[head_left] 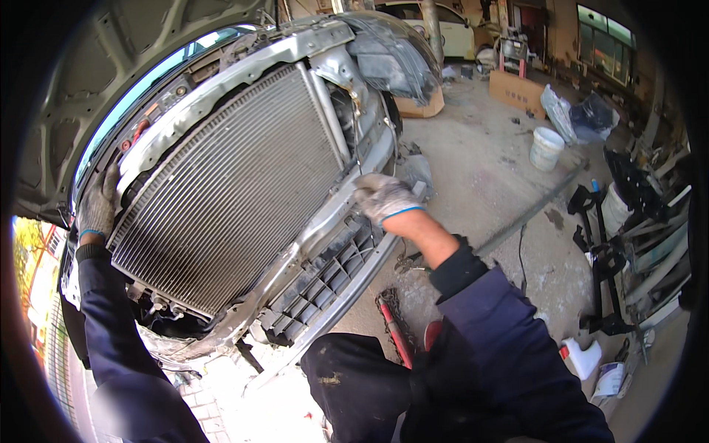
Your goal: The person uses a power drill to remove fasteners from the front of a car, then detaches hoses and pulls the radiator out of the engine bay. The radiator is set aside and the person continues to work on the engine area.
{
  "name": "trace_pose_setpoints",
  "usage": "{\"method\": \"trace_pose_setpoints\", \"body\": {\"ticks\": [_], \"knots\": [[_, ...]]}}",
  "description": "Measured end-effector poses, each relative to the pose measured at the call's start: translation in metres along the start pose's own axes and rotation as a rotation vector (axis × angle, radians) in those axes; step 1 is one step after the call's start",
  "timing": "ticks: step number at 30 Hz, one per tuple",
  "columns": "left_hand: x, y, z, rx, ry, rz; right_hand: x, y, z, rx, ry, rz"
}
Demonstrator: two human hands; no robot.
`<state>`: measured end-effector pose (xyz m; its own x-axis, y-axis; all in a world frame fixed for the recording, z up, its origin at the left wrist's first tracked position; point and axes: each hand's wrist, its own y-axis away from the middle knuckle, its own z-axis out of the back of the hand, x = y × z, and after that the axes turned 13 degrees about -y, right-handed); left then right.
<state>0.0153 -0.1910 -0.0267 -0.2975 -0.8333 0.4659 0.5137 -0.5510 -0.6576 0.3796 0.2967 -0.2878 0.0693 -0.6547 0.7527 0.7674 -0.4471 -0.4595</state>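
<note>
My left hand (97,203), in a grey knit glove with a blue cuff edge, lies against the left end of the silver upper radiator support (240,81). Its fingers stretch upward along the metal. The finned radiator (236,196) of a car with its front stripped fills the space between my arms. My right hand (382,198), gloved alike and slightly smeared, is closed at the right end of the lower metal crossmember (314,232). Whatever its fingers hold is hidden. A thin dark wire (357,136) hangs just above it. Below, a black plastic grille (321,284) sits behind a silver bar.
The raised hood (88,88) hangs over the upper left. A headlight (391,63) remains at the car's right corner. On the floor are a red jack (396,332), a white bucket (546,150), a cardboard box (515,94), a white jug (583,358) and piled car parts (657,251).
</note>
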Motion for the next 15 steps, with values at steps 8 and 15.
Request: {"method": "trace_pose_setpoints", "body": {"ticks": [8, 15], "knots": [[0.002, 0.010, -0.016, -0.173, -0.257, -0.179, 0.012, -0.006, 0.101, -0.057, 0.366, -0.103], [0.015, 0.013, -0.025, -0.270, -0.353, -0.192, 0.028, -0.045, 0.141, -0.154, 0.378, 0.021]]}}
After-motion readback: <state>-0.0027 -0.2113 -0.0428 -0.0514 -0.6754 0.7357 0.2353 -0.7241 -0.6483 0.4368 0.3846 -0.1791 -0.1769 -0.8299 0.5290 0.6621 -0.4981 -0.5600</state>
